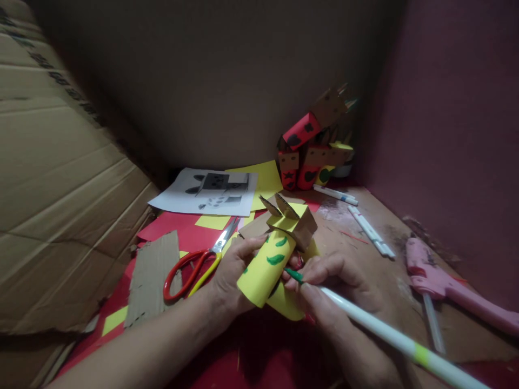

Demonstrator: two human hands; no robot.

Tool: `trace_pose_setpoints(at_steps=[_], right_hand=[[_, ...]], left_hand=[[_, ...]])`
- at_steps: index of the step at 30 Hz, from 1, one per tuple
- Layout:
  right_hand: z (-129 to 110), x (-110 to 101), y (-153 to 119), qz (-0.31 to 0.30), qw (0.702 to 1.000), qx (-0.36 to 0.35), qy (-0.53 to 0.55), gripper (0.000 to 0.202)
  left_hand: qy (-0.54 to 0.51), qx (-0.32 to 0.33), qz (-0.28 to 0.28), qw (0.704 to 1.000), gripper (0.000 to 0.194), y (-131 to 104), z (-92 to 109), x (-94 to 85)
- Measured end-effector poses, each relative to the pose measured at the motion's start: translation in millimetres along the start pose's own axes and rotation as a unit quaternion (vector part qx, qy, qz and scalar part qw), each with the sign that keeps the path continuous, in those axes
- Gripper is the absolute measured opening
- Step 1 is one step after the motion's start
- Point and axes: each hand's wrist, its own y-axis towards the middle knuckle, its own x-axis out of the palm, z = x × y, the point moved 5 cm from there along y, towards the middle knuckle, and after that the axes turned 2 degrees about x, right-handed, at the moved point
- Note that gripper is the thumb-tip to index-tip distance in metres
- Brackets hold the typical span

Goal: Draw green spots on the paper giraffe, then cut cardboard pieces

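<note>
My left hand is wrapped round a yellow paper tube marked with green leaf-like shapes. On top of the tube sits a yellow and brown cardboard box head with two pointed ears. Pinched in my right hand is a white marker with a green tip, which is close to the right side of the tube. Whether the tip touches the paper I cannot tell. A yellow paper piece shows beneath the tube.
Scissors and cardboard lie left; a printed drawing lies behind. Red and yellow tube figures stand at the back. White markers and a pink glue gun lie right.
</note>
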Motion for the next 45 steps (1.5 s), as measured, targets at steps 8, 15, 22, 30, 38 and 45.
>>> trace_pose_setpoints(at_steps=[8,15,22,30,38,45], right_hand=[[2.1,6.7,-3.4,0.029,0.998,0.048,0.033,0.013],[4.6,7.4,-3.6,0.032,0.998,0.050,0.011,0.016],[2.6,5.6,-3.0,0.023,0.998,0.055,-0.013,0.016],[7.2,8.2,-2.6,0.039,0.997,0.072,0.002,0.019],[7.6,3.3,-1.0,0.038,0.995,0.088,0.006,0.017],[2.8,4.4,-1.3,0.030,0.997,0.076,0.003,0.018]], left_hand=[[-0.002,-0.016,0.009,1.000,0.031,-2.1,-4.3,1.6],[-0.015,-0.006,0.012,1.000,0.027,-1.1,-5.1,1.4],[-0.005,0.005,0.011,1.000,0.021,-2.6,-4.0,3.4],[0.000,0.016,0.020,1.000,0.021,-2.7,-2.5,2.9],[0.006,0.016,0.019,1.000,0.022,-1.9,-3.0,4.4],[0.007,0.014,0.014,1.000,0.022,-2.0,-3.4,3.6]])
